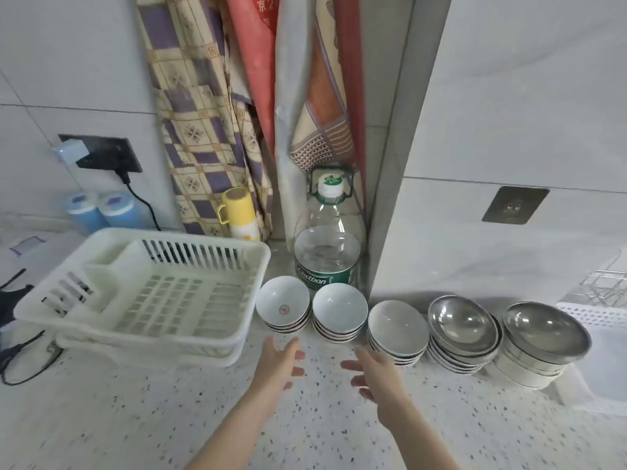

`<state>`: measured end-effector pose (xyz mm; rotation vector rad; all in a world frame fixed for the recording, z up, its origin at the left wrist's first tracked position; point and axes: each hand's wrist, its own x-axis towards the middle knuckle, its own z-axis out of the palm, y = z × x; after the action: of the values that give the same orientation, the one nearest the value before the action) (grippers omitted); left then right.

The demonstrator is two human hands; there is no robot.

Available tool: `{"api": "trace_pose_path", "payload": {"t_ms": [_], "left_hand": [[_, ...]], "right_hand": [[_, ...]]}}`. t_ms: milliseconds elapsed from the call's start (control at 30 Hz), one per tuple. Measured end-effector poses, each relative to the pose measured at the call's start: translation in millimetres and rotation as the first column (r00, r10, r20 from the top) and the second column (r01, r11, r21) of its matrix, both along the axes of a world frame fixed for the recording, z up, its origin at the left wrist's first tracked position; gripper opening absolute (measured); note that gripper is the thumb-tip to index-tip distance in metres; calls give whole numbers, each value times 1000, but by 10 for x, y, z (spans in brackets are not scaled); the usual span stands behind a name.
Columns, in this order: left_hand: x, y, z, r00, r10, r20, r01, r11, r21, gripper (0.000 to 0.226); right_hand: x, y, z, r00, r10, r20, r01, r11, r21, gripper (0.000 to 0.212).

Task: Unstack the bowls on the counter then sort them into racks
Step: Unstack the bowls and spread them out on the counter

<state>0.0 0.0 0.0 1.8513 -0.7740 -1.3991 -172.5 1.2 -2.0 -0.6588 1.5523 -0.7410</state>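
Several stacks of bowls stand in a row along the back of the speckled counter. From the left: a white stack with a red mark inside the top bowl, a second white stack, a third white stack, a stack topped by a steel bowl, and a steel bowl on white bowls. A white plastic rack sits at the left, with nothing in it. My left hand and my right hand hover open just in front of the two leftmost stacks, touching nothing.
A large water bottle stands behind the white stacks. A yellow flask and hanging cloths are at the back. A white basket and a wire rack show at the right edge. Black cables lie at the left.
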Motion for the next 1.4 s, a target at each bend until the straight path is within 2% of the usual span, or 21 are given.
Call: {"api": "trace_pose_path", "payload": {"t_ms": [133,400,500,633,700,800,967,1100,1267,1400], "left_hand": [[59,-236,-97,996,10,-89,-7,1000,26,72],[213,-508,-285,978,137,-155,-147,988,-54,57],[268,-550,-359,981,147,-127,-156,985,-72,48],[306,-585,-440,972,199,-124,-208,976,-68,26],[307,-588,-468,975,198,-105,-206,976,-74,27],[305,-587,-482,977,191,-99,-201,974,-106,34],[288,-577,-489,972,187,-142,-208,966,-154,58],[282,-570,-502,959,196,-203,-235,953,-189,55],[313,-557,-552,950,187,-251,-228,963,-144,40],[305,-530,-517,942,140,-304,-213,951,-222,51]], "right_hand": [[323,-232,-44,992,-110,-60,111,994,12,32],[688,-495,-155,883,-363,-298,311,927,-207,24],[712,-517,-191,831,-352,-431,280,934,-222,29],[757,-513,-213,797,-351,-491,274,935,-224,42],[789,-529,-222,794,-364,-488,298,931,-210,45],[840,-553,-235,802,-463,-378,395,885,-246,46],[885,-572,-253,781,-564,-268,499,822,-275,44],[889,-579,-242,791,-551,-264,479,828,-293,47],[854,-585,-157,803,-543,-246,449,822,-349,53],[800,-491,-92,807,-550,-215,447,807,-386,52]]}}
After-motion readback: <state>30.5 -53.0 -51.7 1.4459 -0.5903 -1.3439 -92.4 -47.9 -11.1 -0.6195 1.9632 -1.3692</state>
